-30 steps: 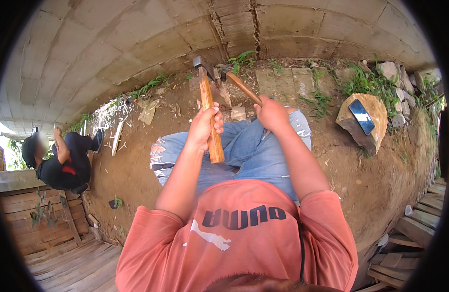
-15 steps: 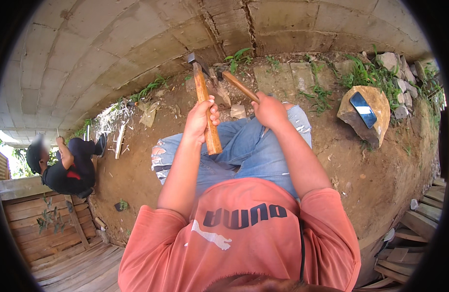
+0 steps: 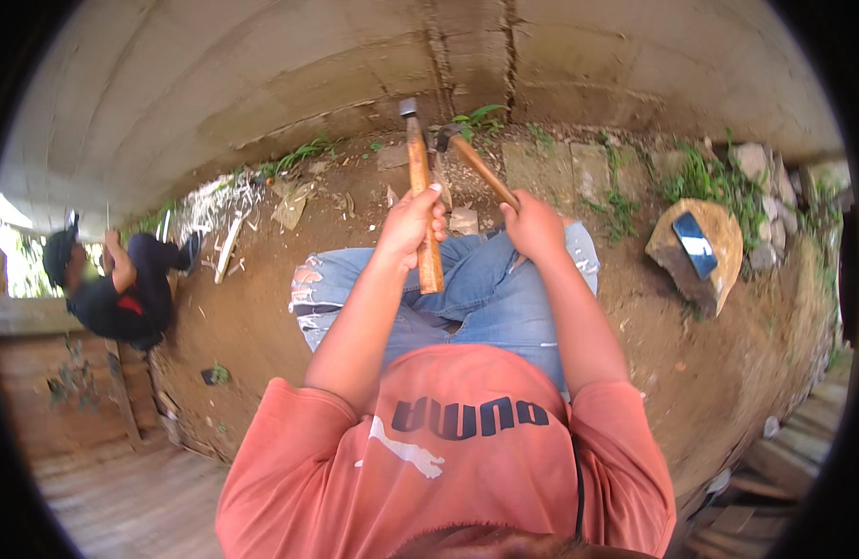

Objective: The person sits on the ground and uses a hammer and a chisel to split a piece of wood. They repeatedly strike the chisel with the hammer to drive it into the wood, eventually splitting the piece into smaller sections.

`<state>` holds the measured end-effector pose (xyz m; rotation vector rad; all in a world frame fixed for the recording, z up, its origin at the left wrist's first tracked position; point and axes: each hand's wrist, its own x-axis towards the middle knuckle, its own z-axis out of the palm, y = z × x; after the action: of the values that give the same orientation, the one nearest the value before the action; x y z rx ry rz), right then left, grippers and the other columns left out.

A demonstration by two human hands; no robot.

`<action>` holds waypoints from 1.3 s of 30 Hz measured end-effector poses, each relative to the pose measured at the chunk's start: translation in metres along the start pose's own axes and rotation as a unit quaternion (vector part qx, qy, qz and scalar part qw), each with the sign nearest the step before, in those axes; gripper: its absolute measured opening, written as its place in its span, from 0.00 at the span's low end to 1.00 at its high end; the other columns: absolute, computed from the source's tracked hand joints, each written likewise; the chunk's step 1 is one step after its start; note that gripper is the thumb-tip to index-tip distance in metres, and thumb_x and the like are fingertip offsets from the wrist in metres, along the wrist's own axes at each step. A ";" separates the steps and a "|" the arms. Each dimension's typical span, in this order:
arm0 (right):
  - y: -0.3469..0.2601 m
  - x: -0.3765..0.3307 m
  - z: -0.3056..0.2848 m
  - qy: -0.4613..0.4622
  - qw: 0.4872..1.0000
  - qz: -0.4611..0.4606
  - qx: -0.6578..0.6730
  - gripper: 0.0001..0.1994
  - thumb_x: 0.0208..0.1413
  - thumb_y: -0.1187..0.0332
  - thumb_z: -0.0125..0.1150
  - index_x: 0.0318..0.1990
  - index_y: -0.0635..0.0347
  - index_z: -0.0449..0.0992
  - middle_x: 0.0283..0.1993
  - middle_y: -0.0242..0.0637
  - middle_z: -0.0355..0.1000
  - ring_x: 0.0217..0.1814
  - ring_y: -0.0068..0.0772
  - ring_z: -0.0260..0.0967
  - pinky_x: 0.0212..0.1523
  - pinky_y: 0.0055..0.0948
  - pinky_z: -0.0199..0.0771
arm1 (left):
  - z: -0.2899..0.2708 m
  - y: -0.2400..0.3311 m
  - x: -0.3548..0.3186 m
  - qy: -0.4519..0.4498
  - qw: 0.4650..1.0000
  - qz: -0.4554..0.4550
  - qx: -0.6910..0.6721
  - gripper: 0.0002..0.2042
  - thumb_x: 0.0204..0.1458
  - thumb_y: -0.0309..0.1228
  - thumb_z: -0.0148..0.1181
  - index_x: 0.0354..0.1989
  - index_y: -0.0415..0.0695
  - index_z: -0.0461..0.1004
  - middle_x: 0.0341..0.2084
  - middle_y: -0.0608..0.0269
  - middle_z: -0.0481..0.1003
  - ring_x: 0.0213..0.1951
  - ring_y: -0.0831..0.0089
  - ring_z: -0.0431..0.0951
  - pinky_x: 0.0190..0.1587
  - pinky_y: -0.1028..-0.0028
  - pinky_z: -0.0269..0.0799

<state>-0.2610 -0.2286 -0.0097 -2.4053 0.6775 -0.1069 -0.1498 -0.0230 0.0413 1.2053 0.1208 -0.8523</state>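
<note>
My left hand [image 3: 414, 228] is closed round the thick wooden handle of a hammer [image 3: 418, 158]. The metal head points away from me, toward the wall, and the butt end hangs over my lap. A second, slimmer wooden-handled hammer [image 3: 483, 170] is gripped near its lower end by my right hand [image 3: 532, 226]. It slants up to the left, its dark metal head close beside the left hammer's handle; whether they touch I cannot tell. Behind the two tools a narrow piece of wood [image 3: 442, 186] is partly hidden near the ground.
A large rock [image 3: 723, 270] at the right bears a phone [image 3: 695, 244]. Stones [image 3: 765, 200] and weeds lie behind it. Another person [image 3: 122, 289] sits at the far left, near pale wood splinters [image 3: 224, 200]. A block wall [image 3: 336, 74] rises ahead; stacked boards [image 3: 774, 466] lie lower right.
My left hand and its hammer have moved right, and the hammer's head has turned. My right hand has shifted slightly right and down. The view has tilted a little, moving the background.
</note>
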 end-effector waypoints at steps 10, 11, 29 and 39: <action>-0.095 -0.025 -0.122 0.204 0.962 -0.159 0.090 0.15 0.73 0.56 0.59 0.51 0.60 0.79 0.31 0.46 0.78 0.33 0.45 0.77 0.38 0.42 0.75 | 0.005 -0.017 0.006 0.000 0.999 0.041 0.025 0.15 0.69 0.41 0.63 0.48 0.45 0.65 0.26 0.72 0.68 0.23 0.82 0.68 0.23 0.76 0.68; -0.100 -0.023 -0.128 0.208 0.960 -0.163 0.097 0.15 0.73 0.58 0.59 0.49 0.63 0.77 0.31 0.46 0.77 0.32 0.43 0.76 0.36 0.40 0.74 | 0.006 -0.018 0.005 0.001 0.998 0.046 0.033 0.15 0.69 0.41 0.63 0.48 0.45 0.66 0.27 0.72 0.68 0.23 0.82 0.68 0.23 0.76 0.68; -0.102 0.017 -0.115 0.201 0.945 -0.216 -0.140 0.18 0.75 0.55 0.55 0.47 0.65 0.73 0.34 0.57 0.78 0.37 0.66 0.77 0.38 0.53 0.75 | 0.014 -0.026 0.007 0.023 0.998 0.061 0.028 0.26 0.66 0.43 0.66 0.58 0.34 0.64 0.25 0.64 0.70 0.21 0.77 0.70 0.21 0.71 0.68; -0.152 0.022 -0.163 0.175 0.962 -0.186 0.095 0.22 0.76 0.53 0.54 0.38 0.66 0.72 0.28 0.50 0.72 0.28 0.55 0.67 0.35 0.48 0.72 | 0.012 -0.029 0.005 0.019 0.998 0.054 0.000 0.27 0.66 0.44 0.66 0.60 0.33 0.65 0.26 0.61 0.72 0.20 0.75 0.70 0.22 0.69 0.69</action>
<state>-0.2132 -0.2277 0.2088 -2.3163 0.3362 -0.7355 -0.1691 -0.0382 0.0209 1.2178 0.0862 -0.7344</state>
